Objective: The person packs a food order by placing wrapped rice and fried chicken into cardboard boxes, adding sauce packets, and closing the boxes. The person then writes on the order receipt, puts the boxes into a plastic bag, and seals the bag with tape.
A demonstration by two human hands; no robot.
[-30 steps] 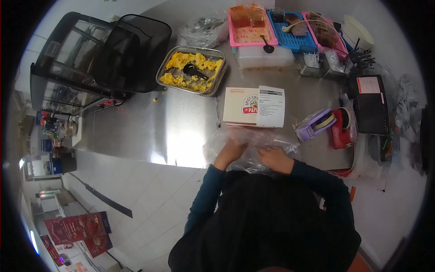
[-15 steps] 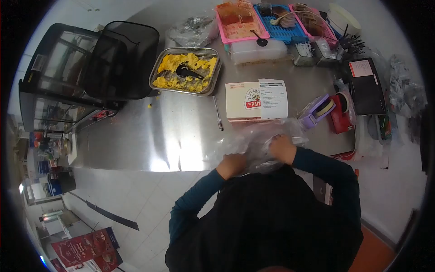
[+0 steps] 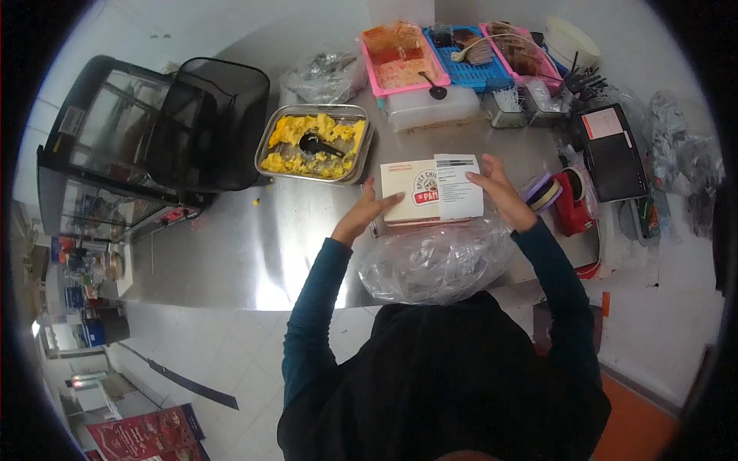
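A cream cardboard box with a red and black logo lies flat on the steel table. A printed paper slip covers its right part. At the box's left side is my left hand, open, its thumb over the lid's edge. My right hand is open at the right side, thumb over the slip and fingers stretched out. I cannot tell whether either hand presses on the box. A clear plastic bag, puffed and crumpled, lies between the box and my body, held by neither hand.
A steel tray of yellow food with a black scoop stands back left, near a glass display cabinet. Purple and red tape dispensers sit right of the box. Coloured baskets line the back. A pen lies by my left hand.
Both hands have let go of the plastic bag and moved forward to the box's two sides. The bag now lies spread on the table edge. The view has tilted slightly.
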